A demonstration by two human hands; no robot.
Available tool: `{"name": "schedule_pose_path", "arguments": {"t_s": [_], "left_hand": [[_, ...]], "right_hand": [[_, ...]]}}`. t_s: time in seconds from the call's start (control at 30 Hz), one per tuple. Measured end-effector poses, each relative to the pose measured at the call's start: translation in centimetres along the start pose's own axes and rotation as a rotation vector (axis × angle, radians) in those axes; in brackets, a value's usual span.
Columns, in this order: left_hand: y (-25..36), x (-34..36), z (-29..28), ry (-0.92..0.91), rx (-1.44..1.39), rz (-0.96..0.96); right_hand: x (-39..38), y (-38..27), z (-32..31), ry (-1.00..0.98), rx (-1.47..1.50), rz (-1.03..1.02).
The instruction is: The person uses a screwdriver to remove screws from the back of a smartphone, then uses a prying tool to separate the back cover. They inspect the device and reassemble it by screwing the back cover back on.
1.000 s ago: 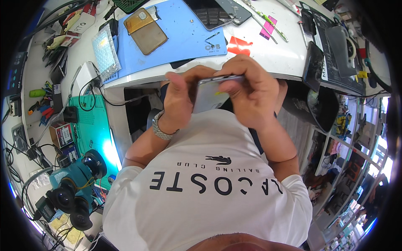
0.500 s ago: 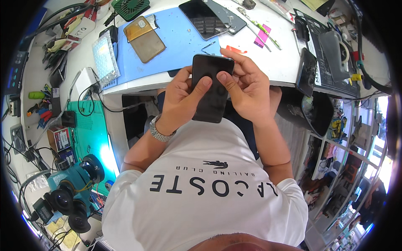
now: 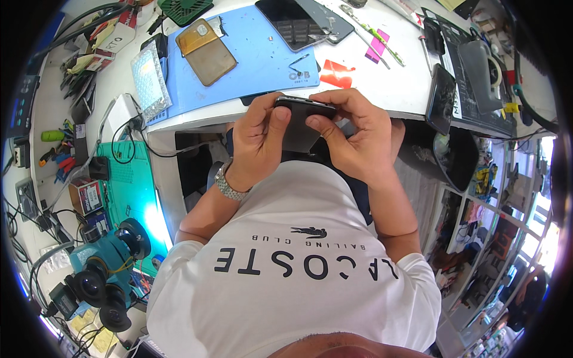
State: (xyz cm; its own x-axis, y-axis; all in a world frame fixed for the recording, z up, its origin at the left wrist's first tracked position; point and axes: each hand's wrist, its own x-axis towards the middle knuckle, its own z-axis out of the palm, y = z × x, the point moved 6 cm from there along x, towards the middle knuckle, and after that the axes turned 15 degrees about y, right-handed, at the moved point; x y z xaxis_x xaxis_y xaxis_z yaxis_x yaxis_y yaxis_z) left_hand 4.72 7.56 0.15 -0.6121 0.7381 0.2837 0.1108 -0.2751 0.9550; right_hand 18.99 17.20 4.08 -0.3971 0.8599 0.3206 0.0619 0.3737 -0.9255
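Note:
A black smartphone (image 3: pixel 302 128) is held between both hands just off the front edge of the table. It is tilted so that its far short edge, with small openings, faces up. My left hand (image 3: pixel 258 134) grips its left side, thumb on the dark screen and fingers behind. On the other side my right hand (image 3: pixel 355 131) holds the far right corner, its thumb also resting on the screen. The fingers behind the phone are partly hidden. A blue work mat (image 3: pixel 253 65) lies just beyond the hands, with an orange-red card (image 3: pixel 337 74) to its right.
On the mat lie a brownish phone case (image 3: pixel 209 59) and another dark phone (image 3: pixel 289 24). A further phone (image 3: pixel 440 98) sits at the table's right edge. A bubble-wrap pouch (image 3: pixel 152 83) is at the left. A teal microscope (image 3: pixel 104 262) stands at lower left, and a black bin (image 3: pixel 453 158) stands at right.
The phone has been tipped so its far edge shows and its screen looks foreshortened. Both hands turned with it, and more of the orange-red card is now visible.

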Motion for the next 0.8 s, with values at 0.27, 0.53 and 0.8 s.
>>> {"name": "schedule_pose_path", "arguments": {"t_s": [0.27, 0.53, 0.8], "left_hand": [[-0.7, 0.0, 0.0, -0.099, -0.032, -0.144], [-0.7, 2.9, -4.7, 0.08, -0.011, -0.327], [-0.9, 4.7, -1.3, 0.161, -0.631, -0.431]], "right_hand": [[-0.4, 1.2, -0.4, 0.041, 0.002, 0.056], [0.8, 3.7, -1.7, 0.203, 0.636, 0.322], [-2.8, 4.1, 5.8, -0.047, 0.627, 0.536]]}}
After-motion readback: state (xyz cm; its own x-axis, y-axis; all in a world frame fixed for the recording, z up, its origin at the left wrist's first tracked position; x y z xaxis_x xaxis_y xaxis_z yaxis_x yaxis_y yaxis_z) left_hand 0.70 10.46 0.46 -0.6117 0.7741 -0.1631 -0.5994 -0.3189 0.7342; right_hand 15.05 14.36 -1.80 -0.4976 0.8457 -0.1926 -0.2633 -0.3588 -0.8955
